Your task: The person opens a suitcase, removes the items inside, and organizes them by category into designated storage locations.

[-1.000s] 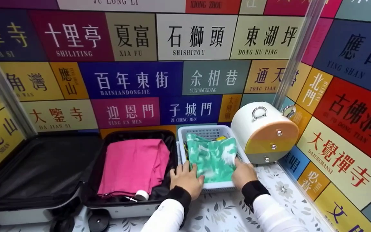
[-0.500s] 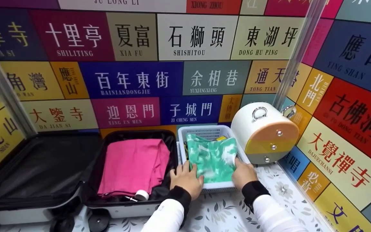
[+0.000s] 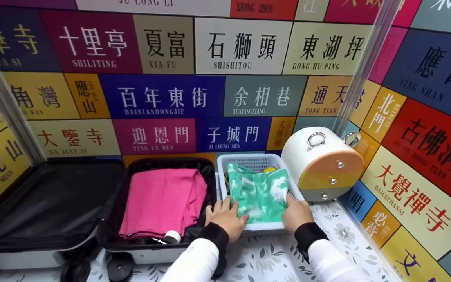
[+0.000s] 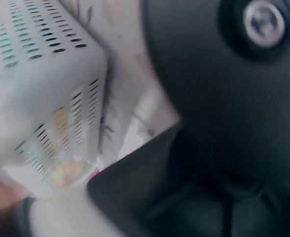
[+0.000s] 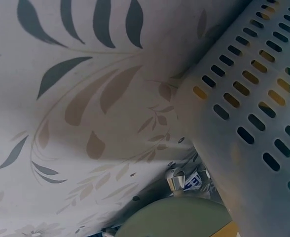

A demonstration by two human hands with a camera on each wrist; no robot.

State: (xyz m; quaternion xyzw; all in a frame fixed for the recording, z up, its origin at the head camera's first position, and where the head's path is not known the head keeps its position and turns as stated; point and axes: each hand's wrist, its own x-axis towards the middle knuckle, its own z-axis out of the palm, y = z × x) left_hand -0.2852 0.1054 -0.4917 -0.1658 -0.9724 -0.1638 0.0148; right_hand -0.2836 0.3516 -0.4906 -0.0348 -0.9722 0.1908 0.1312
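A folded green-and-white cloth [image 3: 258, 196] lies in the light blue perforated basket [image 3: 249, 227]. My left hand [image 3: 225, 219] rests on the basket's front left corner, fingers spread over the rim and the thumb near the cloth's front edge. On the opposite side, my right hand [image 3: 298, 213] pinches the right edge of the cloth, close to the rim. The left wrist view catches the basket's holed wall [image 4: 56, 133], blurred, beside a black suitcase wheel [image 4: 219, 64]. In the right wrist view the basket wall [image 5: 248, 118] shows, with yellow and green behind its slots.
An opened suitcase [image 3: 141, 254] stands left of the basket, holding a folded pink cloth [image 3: 163, 199] and a small white round item [image 3: 172, 236]. Its black lid half [image 3: 53, 203] lies further left. Right of the basket sits a white round box [image 3: 303, 152] with a striped front.
The head view has tilted slightly. Both hands keep practically the same place at the basket, and the green-and-white cloth lies as before.
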